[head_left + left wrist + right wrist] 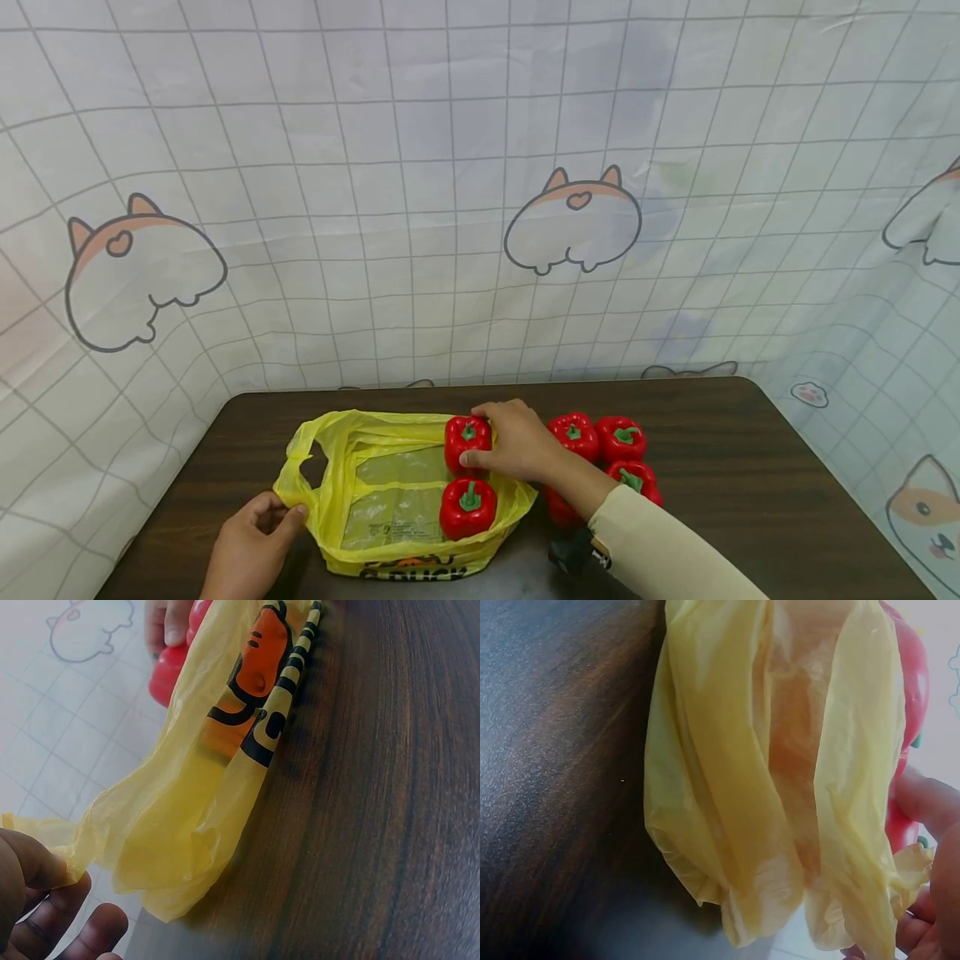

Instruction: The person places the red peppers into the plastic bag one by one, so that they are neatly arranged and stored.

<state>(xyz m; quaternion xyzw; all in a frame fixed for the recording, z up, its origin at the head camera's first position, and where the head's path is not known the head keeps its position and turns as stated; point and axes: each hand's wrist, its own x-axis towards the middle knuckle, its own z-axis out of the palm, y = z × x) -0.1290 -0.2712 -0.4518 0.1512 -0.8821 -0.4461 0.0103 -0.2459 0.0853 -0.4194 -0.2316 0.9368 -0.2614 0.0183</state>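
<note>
A yellow plastic bag point(330, 492) lies spread on the table with its mouth facing up. My left hand point(253, 546) pinches its left handle edge between thumb and fingers, also plain in the left wrist view. My right hand point(517, 442) reaches over the bag's right end and grips a red bell pepper point(467, 442) with a green stem. Just in front of that one, a second bell pepper point(468, 510) sits inside the bag. In the right wrist view, folds of the yellow bag point(727, 772) hide most of the peppers.
Several more red bell peppers point(621, 438) stand grouped to the right of the bag, partly behind my right forearm. A black wrist device point(572, 552) hangs below the right sleeve. The dark wooden table point(750, 500) ends at a patterned cloth backdrop point(420, 317).
</note>
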